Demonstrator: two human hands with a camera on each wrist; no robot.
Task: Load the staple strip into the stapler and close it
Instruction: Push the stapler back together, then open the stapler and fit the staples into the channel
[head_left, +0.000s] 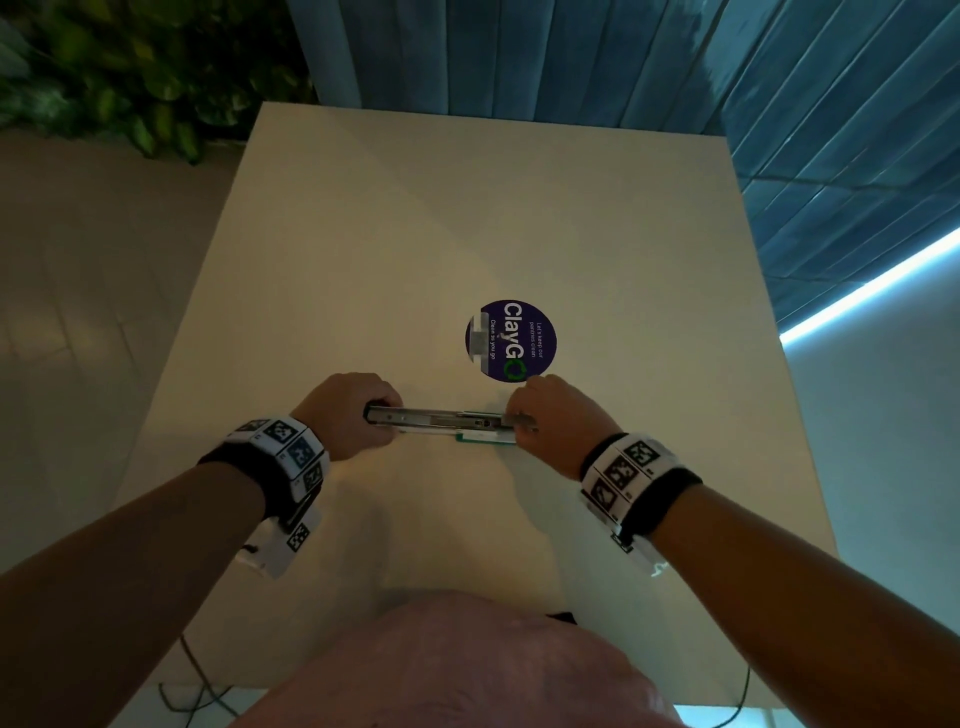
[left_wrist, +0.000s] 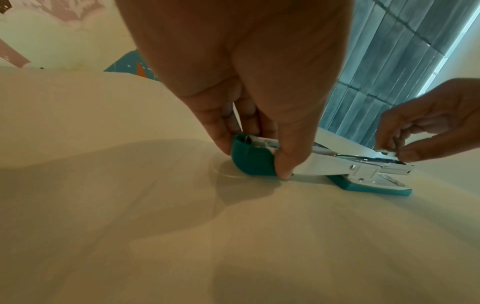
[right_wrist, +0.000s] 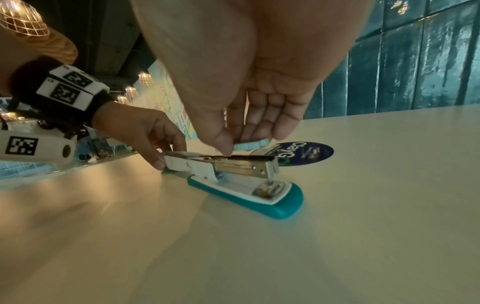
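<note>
The teal stapler (head_left: 447, 421) is lying swung open on the table (head_left: 467, 218), its teal base (right_wrist: 259, 201) flat and its metal staple channel (right_wrist: 241, 163) facing up. The left hand (head_left: 345, 413) is gripping the flipped-back cover end with curled fingers. The right hand (head_left: 550, 415) is pinching the staple strip (left_wrist: 387, 151) over the channel's front. Beyond, a round purple ClayGo sticker (head_left: 514, 340) is lying on the table.

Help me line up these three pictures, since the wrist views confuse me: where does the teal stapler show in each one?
Head view: teal and white plastic stapler at centre, opened flat between both hands.
Left wrist view: right of centre, its teal cover gripped by the left hand.
Right wrist view: centre, under the right hand.
Shared landmark: round purple sticker, seen in the head and right wrist views only.
</note>
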